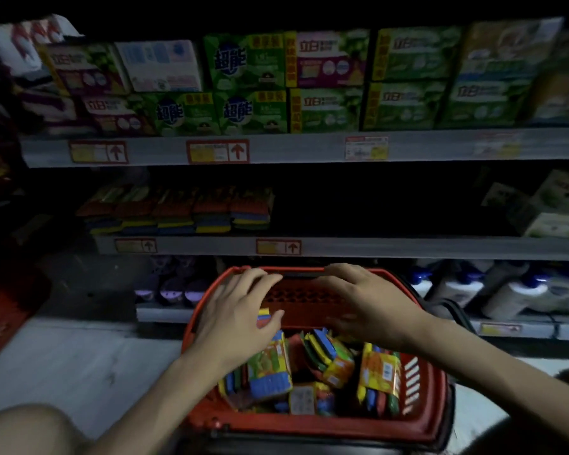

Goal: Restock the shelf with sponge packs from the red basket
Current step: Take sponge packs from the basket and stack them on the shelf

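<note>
The red plastic basket [358,426] sat on the floor below the grey metal shelf [408,247], so the reach was short. Bright sponge packs [270,372] lay heaped inside. The left hand [240,310] and right hand [372,307] hung apart above them, fingers spread, holding nothing. A row of packs [178,211] stood on the shelf beside a dark gap, likely room for more.

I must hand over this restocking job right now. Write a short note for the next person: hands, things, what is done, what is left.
The left hand is open over the far left of the red basket, holding nothing.
The right hand is open, fingers at the far rim, holding nothing.
Many sponge packs lie jumbled in the basket.
Done: a row of packs stands at the left of the middle shelf.
Left: move the basket's packs into the dark space right of that row.
</note>
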Demonstrator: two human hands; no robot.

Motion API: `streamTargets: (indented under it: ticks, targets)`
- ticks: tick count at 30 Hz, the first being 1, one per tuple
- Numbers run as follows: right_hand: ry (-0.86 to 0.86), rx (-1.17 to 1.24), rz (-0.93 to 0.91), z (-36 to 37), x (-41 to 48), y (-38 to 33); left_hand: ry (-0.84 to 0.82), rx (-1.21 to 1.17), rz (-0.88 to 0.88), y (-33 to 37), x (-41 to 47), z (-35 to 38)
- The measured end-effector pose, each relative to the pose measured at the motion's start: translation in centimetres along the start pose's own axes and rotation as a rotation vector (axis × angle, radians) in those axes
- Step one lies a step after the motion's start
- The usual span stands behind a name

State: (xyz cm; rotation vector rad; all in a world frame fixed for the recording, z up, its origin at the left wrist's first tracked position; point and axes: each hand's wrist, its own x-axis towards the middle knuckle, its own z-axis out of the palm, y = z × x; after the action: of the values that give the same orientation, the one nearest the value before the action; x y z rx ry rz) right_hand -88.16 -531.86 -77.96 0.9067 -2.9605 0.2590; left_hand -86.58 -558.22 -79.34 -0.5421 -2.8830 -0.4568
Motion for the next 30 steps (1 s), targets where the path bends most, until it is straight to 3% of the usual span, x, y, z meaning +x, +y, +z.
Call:
streamTargets:
  ticks: [6, 13, 19, 25, 28, 30]
  targets:
    - [-0.235, 0.053, 0.073, 3.5, -3.0, 2.2, -0.361, 0.260, -0.013, 0.6, -1.8, 0.6]
    - [-0.541, -0.155, 0.070, 8.5, -2.1, 3.2, -0.791, 0.354, -0.068, -2.3, -1.9, 8.5]
    - [-0.646, -0.141, 0.031, 10.6, -2.3, 2.1, -0.803, 0.246, -0.202, -3.3, -1.4, 13.5]
    - [-0.575, -0.140, 0.039, 10.9, -2.4, 2.8, -0.725, 0.078, -0.226, -3.6, -1.4, 14.5]
    - [-0.553, -0.141, 0.032, 11.3, -2.0, 3.1, -0.725, -0.231, -0.255, -4.1, -1.9, 14.5]
    - [-0.542, -0.109, 0.049, 11.5, -1.6, 3.1, -0.698, -0.581, -0.402, -3.8, -2.1, 14.3]
